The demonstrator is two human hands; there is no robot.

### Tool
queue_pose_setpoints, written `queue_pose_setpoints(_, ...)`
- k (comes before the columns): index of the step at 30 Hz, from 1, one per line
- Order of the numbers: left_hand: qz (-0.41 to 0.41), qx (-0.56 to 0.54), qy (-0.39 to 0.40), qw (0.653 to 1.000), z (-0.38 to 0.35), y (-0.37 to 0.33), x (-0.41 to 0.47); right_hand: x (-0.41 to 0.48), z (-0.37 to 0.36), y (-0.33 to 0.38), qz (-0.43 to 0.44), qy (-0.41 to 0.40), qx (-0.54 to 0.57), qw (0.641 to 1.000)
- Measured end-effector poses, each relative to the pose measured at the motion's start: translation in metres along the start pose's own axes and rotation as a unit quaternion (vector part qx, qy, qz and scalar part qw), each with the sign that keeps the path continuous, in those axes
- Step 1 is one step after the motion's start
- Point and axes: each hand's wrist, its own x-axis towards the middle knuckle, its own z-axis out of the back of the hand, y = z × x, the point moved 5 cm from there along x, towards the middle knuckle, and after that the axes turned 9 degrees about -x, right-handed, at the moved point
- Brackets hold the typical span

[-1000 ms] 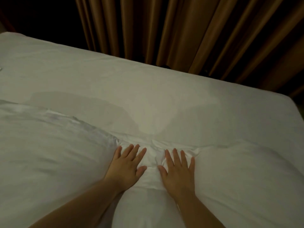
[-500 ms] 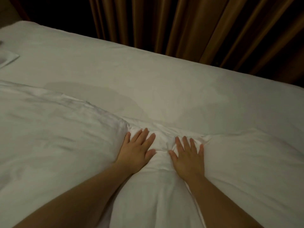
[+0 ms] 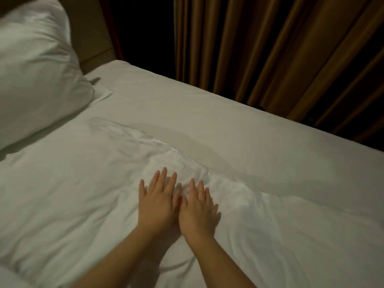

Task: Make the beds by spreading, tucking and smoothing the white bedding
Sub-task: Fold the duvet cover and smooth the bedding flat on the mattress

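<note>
Both bare forearms are reaching in from the near edge. The left hand (image 3: 156, 202) and right hand (image 3: 197, 210) are lying flat, fingers spread, side by side and touching, gripping nothing, on the rumpled white duvet (image 3: 83, 194). Beyond, the smooth sheet (image 3: 228, 121) is covering the bed; a pillow (image 3: 35, 65) is leaning far left, before brown curtains (image 3: 280, 48).

Left hand (image 3: 157, 204) and right hand (image 3: 197, 210) flat, side by side on white duvet (image 3: 72, 194).

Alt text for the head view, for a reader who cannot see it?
Two bare hands, left hand and right hand, lie flat side by side on a wrinkled white duvet. A pillow sits upper left; brown curtains hang behind the bed.
</note>
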Motion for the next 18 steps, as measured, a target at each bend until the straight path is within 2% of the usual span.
queue_pose_setpoints(4,0.118,-0.003,0.007,0.993,0.022,0.096,0.007,0.009,-0.012,0.063,0.045,0.047,-0.015,0.998)
queue_pose_setpoints(9,0.088,0.054,0.027,0.994,0.014,0.174,0.027,0.050,-0.040,0.104,0.032,0.087,-0.089,0.992)
queue_pose_setpoints(14,0.084,0.054,-0.009,0.995,0.005,0.219,0.070,0.097,-0.052,0.133,0.031,0.049,-0.148,0.987)
queue_pose_setpoints(18,0.125,0.039,-0.029,0.991,0.012,0.258,0.105,0.129,-0.057,0.185,0.111,-0.023,-0.154,0.982)
